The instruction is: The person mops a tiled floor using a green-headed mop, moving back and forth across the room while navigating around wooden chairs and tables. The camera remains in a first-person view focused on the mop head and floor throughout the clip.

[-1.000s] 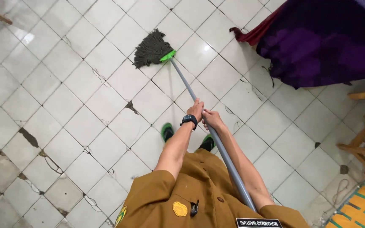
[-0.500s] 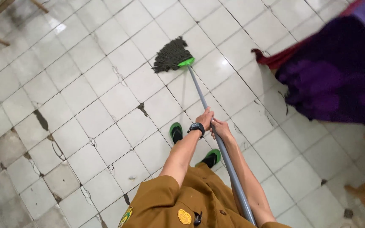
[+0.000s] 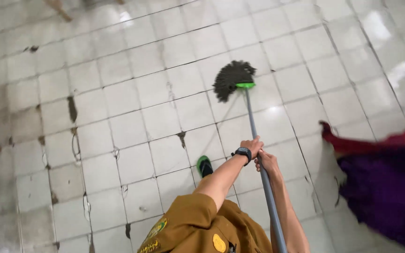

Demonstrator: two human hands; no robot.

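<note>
Grey mop handle (image 3: 258, 154), bottom cut off, gripped by left hand (image 3: 253, 146) and right hand (image 3: 268, 161).

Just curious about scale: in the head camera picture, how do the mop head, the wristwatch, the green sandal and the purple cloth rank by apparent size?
1. purple cloth, though cut off by the frame
2. mop head
3. green sandal, partly hidden
4. wristwatch

Dark mop head (image 3: 233, 78) with green collar, grey handle (image 3: 258, 150), white tiled floor (image 3: 132, 117), purple-and-red cloth (image 3: 385, 187)
</note>
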